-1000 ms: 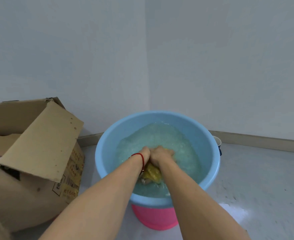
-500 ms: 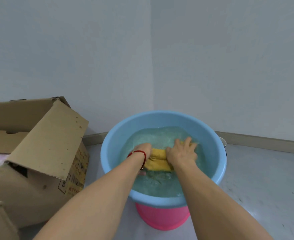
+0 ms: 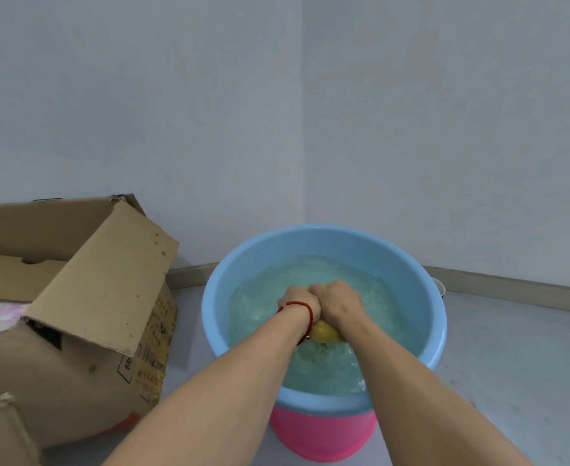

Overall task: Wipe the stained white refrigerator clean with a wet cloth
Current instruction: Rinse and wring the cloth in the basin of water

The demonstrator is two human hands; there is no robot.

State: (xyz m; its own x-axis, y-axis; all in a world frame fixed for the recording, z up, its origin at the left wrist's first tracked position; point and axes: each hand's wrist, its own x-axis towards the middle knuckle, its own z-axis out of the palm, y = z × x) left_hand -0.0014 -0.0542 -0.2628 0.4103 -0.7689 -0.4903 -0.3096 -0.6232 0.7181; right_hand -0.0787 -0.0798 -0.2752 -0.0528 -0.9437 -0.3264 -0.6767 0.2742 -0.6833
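Cloth position first: yellow cloth [image 3: 324, 331], bunched into a wad, sits directly under and between both fists, at the waterline of the round light-blue plastic basin [image 3: 310, 240]. Only a small lump shows below the wrists, plus a sliver at the knuckles.

Left hand [image 3: 298, 302], red string bracelet [image 3: 305, 309] on the wrist, has fingers curled tight around the wad. Right hand [image 3: 339, 301] is the same, fingers wrapped over it. Fists touch knuckle to knuckle, so neither hand is nearer; both are on it.

Long axis of the wad can't be read, too much hidden by the hands. Looks compressed rather than stretched out.

Water in the basin is cloudy and churned up around the hands. Basin rests on a pink plastic tub [image 3: 320, 435].

Judgement: rinse/wring step, still prep. White refrigerator is not in view, so no wiping can be assessed. Next move likely needs the wad lifted straight up clear of the water and twisted, drips falling back in the basin.

Brown corrugated cardboard box [image 3: 75, 297], flap open, stands just left of the basin on the grey floor [image 3: 512, 364]; keep drips off it.
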